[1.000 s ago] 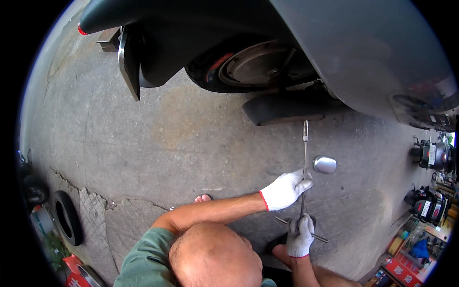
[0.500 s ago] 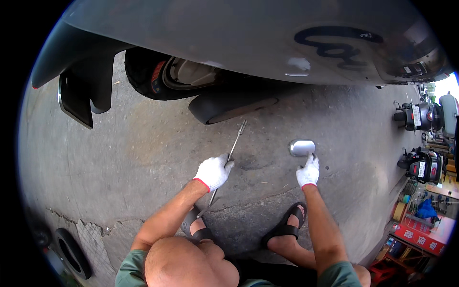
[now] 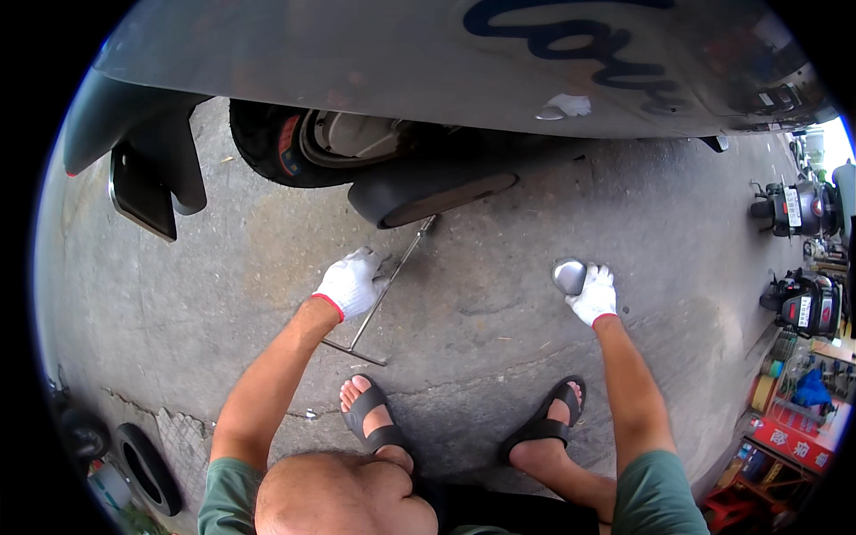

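Observation:
My left hand (image 3: 350, 283), in a white glove with a red cuff, is beside the shaft of a T-handle socket wrench (image 3: 366, 326). Its fingers look apart, with the thumb side at the shaft; whether they touch it is hard to tell. The wrench slants over the concrete, crossbar toward my feet and far end by the scooter's exhaust muffler (image 3: 428, 198). To the right, my gloved right hand (image 3: 595, 294) grips a smooth silver oval piece (image 3: 568, 276) by its right end. That piece is tilted; its exact kind is not clear.
A grey scooter body (image 3: 357, 53) spans the top, with its rear wheel (image 3: 259, 147) and mudguard (image 3: 147, 183) below. A loose tyre (image 3: 147, 468) lies at lower left. Parked scooters (image 3: 798, 299) and a red shelf area (image 3: 785, 446) line the right side.
My left hand has loosened from the wrench and moved left; the wrench has shifted left too, and its crossbar now shows. My right hand has closed on the silver piece and tilted it.

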{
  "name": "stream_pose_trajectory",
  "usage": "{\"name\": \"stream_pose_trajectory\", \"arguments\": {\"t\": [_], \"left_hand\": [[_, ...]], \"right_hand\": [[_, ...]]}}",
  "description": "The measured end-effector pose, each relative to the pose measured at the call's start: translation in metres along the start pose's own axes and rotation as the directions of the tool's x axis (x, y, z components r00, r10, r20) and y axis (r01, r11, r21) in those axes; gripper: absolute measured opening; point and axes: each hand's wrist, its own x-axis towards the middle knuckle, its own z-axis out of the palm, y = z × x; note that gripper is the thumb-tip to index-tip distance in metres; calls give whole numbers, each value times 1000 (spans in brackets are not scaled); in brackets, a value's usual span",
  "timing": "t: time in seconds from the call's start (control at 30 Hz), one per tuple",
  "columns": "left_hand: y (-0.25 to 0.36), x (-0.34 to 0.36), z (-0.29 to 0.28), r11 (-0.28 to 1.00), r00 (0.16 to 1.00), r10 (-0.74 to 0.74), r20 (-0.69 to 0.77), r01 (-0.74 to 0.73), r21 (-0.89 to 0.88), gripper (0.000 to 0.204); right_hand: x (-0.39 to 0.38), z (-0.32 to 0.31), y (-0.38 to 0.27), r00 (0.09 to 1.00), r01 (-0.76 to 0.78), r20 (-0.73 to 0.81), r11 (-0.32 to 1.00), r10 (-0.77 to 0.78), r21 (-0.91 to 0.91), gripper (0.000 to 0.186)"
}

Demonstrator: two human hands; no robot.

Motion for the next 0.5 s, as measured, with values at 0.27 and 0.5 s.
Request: {"name": "stream_pose_trajectory", "arguments": {"t": [0.27, 0.5], "left_hand": [[72, -3, 15, 887, 989, 147, 2, -131, -443, 41], [94, -16, 34, 504, 964, 19, 265, 219, -835, 54]], "right_hand": [[-41, 3, 10, 953, -237, 254, 114, -164, 965, 65], [-82, -55, -86, 761, -280, 222, 0, -609, 960, 69]]}}
